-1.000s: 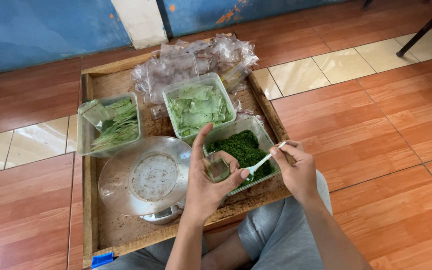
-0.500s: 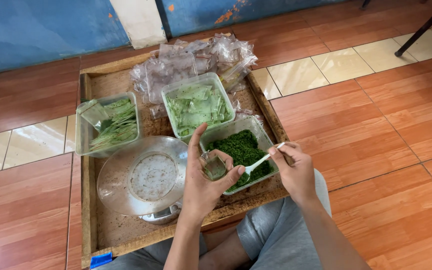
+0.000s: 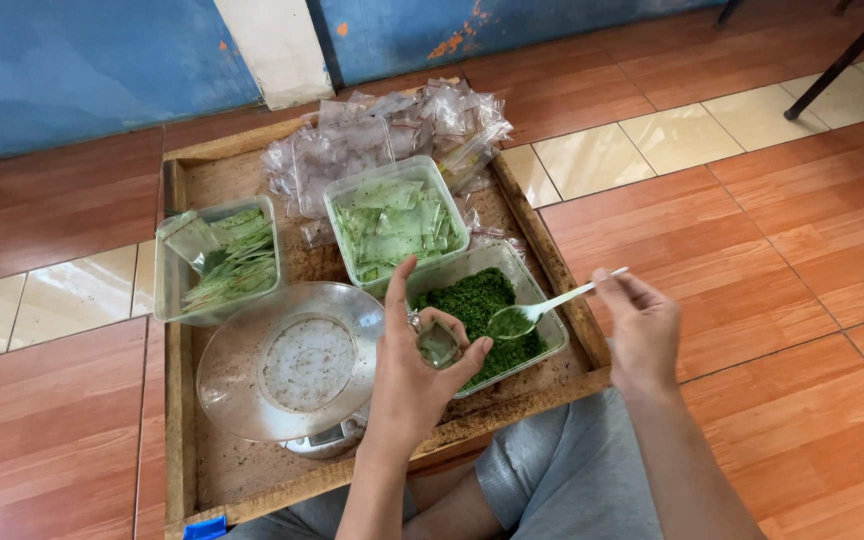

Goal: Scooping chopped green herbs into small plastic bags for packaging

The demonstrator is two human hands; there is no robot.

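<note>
While hands hold small bag (image 3: pixel 439 345) and spoon (image 3: pixel 542 306), clear bags (image 3: pixel 392 135) lie behind.

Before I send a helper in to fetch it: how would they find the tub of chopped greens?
Find the wooden tray on the floor. At its near right corner, by the right hand with the spoon, sits the tub. Only it holds dark, finely chopped greens; the others hold pale packets.
</note>
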